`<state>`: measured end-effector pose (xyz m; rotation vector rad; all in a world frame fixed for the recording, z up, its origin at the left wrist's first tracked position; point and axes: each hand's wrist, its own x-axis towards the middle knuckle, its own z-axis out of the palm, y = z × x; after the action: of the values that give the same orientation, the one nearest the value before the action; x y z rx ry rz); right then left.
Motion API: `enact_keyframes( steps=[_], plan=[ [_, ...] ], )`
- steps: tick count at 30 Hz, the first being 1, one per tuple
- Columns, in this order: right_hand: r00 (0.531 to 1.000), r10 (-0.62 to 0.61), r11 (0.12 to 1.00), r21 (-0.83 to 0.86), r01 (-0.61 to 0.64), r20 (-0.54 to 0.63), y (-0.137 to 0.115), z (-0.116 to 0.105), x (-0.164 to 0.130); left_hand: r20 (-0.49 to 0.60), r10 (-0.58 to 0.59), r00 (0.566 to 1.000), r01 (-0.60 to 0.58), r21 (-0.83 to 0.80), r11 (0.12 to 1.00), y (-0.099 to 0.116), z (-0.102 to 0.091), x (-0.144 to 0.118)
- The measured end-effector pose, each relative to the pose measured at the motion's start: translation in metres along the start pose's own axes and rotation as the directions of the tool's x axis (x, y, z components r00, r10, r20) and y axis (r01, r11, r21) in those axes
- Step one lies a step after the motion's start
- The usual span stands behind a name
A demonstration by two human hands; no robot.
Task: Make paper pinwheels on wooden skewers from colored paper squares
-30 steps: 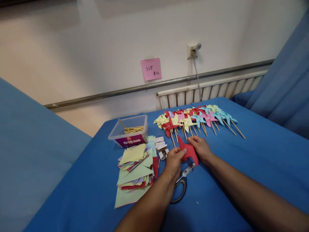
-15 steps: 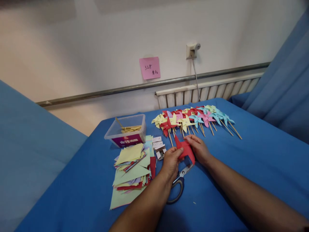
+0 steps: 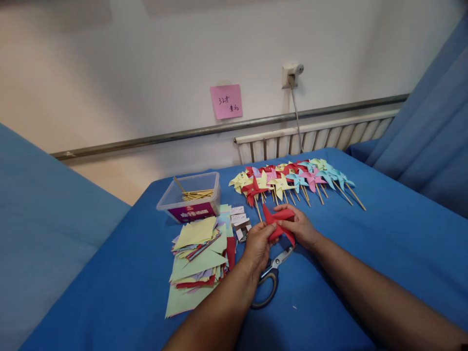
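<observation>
A red paper pinwheel (image 3: pixel 269 215), its points folded inward, is held in the air between both hands. My left hand (image 3: pixel 259 243) pinches it from the left, thumb pressed near its middle. From the right, my right hand (image 3: pixel 300 227) is closed on it too, with the thumb reaching toward the centre. Beneath the hands lie scissors (image 3: pixel 275 265) with dark handles, their blades slightly covered by the hands and paper. To the left of my left hand sits a small opened box (image 3: pixel 242 230) whose contents are hard to make out.
Finished pinwheels on sticks (image 3: pixel 283 184) lie in rows at the back right. A clear plastic tub (image 3: pixel 190 213) holds wooden sticks. Stacked coloured paper (image 3: pixel 197 268) lies in front of it. A blue cloth (image 3: pixel 120 287) covers the table, with a radiator (image 3: pixel 318 139) behind.
My right thumb has moved inward onto the red paper, and more of its points are now folded toward the centre. The left hand stays nearly in place.
</observation>
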<state>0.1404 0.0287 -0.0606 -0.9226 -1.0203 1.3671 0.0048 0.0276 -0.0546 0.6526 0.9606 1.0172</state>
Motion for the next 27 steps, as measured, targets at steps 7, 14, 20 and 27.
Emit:
enact_keyframes(
  steps=[7, 14, 20, 27],
  plan=[
    [0.999, 0.035, 0.999, -0.009, -0.035, -0.001, 0.006, -0.004, 0.0, -0.026, 0.014, 1.0, -0.013, 0.064, 0.998, -0.006, 0.001, 0.001],
    [0.981, -0.023, 0.997, -0.08, 0.008, -0.193, 0.005, -0.007, 0.0, -0.04, 0.021, 0.999, -0.018, 0.091, 0.996, -0.013, -0.002, 0.003],
    [0.695, -0.501, 0.866, -0.31, 0.394, -0.516, -0.029, 0.001, 0.016, -0.03, 0.037, 0.999, -0.034, 0.09, 0.995, -0.018, -0.003, 0.005],
    [0.876, -0.404, 0.518, -0.724, 0.456, 0.264, -0.08, 0.119, 0.096, -0.075, 0.036, 0.997, -0.033, 0.044, 0.998, -0.022, -0.001, 0.003]
  ],
)
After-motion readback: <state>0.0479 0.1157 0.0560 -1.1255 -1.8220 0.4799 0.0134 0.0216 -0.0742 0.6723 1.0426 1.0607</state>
